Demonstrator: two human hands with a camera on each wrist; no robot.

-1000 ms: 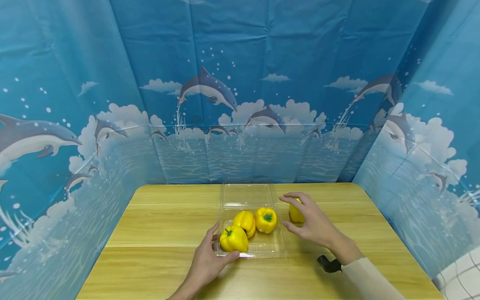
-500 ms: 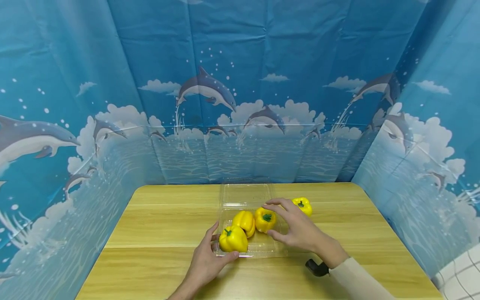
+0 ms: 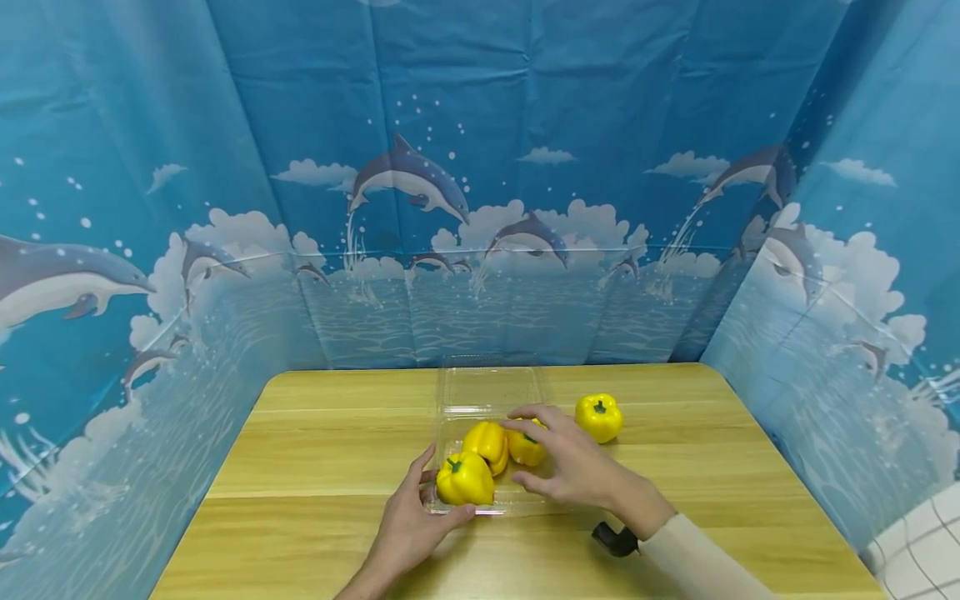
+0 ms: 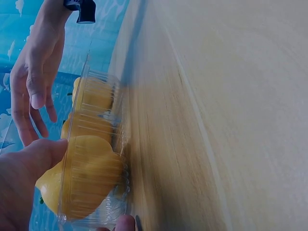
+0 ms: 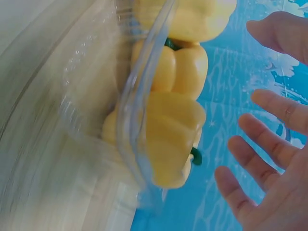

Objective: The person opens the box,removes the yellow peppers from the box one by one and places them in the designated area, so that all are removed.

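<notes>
A clear plastic hinged container (image 3: 510,502) lies with its lid (image 3: 492,388) folded back. Inside are three yellow bell peppers: one at the front left (image 3: 467,480), one in the middle (image 3: 487,442) and one at the right (image 3: 525,452), partly covered by a hand. My left hand (image 3: 415,521) holds the container's front left corner, its thumb by the front rim; in the left wrist view its fingertips show at the opposite edge. My right hand (image 3: 581,468) hovers over the container's right side, fingers spread, apart from the peppers in the right wrist view.
Another yellow bell pepper (image 3: 599,418) stands on the wooden table (image 3: 322,467), right of the container. A blue dolphin-print curtain (image 3: 480,167) surrounds the table's back and sides. A black device (image 3: 615,540) sits at the right wrist.
My right hand has moved left from the outside pepper to above the container's right pepper, uncovering the one outside. The left hand keeps its place at the corner.
</notes>
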